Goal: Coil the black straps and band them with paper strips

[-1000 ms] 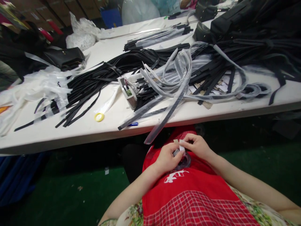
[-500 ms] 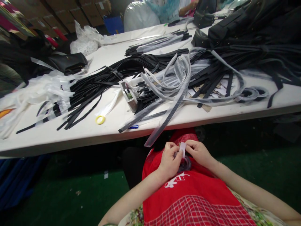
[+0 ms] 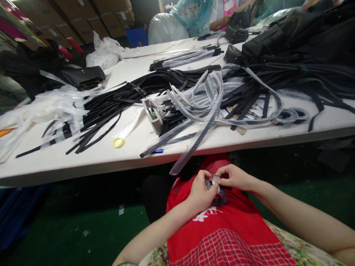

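Over my lap, my left hand [image 3: 203,192] has its fingers closed around a coiled dark strap [image 3: 220,199] in clear plastic. A small white slip [image 3: 215,180] lies against the coil, between the two hands. My right hand [image 3: 234,178] pinches the upper end of this slip with thumb and fingertips. Part of the coil is hidden behind my left fingers. Beyond my hands, a plastic-sleeved black strap [image 3: 191,150] hangs over the table's front edge.
The white table [image 3: 133,155] carries a heap of black straps [image 3: 111,105], a tape dispenser [image 3: 154,120], a yellow ring [image 3: 118,142] and a small blue object [image 3: 157,151]. Black bags [image 3: 266,44] are piled back right. A co-worker's arm [image 3: 220,24] shows at the far side.
The white slip was upright and flat between my fingertips; it now sits lower and folded against the coil. My right hand has turned slightly. The view has shifted a little.
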`<move>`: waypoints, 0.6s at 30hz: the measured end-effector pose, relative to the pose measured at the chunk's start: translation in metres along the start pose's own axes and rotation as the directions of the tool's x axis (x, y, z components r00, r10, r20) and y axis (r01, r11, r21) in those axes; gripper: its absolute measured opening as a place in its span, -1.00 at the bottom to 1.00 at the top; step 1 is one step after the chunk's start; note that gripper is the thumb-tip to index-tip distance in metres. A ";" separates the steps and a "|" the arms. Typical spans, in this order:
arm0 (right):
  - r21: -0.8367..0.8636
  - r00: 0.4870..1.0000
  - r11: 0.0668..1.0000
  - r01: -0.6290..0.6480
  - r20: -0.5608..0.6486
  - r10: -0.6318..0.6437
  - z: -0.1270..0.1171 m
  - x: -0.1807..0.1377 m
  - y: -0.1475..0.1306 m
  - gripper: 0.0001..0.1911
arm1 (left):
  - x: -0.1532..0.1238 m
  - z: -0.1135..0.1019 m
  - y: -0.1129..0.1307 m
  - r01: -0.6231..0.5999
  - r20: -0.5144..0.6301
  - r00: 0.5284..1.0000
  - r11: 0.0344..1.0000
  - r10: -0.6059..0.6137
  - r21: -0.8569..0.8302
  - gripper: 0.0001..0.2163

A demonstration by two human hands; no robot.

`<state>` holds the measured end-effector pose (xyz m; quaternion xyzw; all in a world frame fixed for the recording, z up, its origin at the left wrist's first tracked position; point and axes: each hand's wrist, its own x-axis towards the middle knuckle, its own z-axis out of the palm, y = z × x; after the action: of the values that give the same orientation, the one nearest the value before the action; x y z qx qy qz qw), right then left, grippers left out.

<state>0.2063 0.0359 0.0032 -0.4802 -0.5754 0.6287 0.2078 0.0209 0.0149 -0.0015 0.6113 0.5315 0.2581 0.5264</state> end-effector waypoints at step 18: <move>-0.771 0.830 0.454 0.447 0.167 -0.533 0.031 -0.017 -0.013 -0.34 | 0.010 -0.044 -0.016 0.305 0.347 0.936 0.641 -0.064 -0.704 -0.74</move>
<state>0.1838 0.0089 0.0174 -0.3650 -0.8917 0.2009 0.1768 -0.0207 0.0390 -0.0049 0.3133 0.3550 0.3048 0.8264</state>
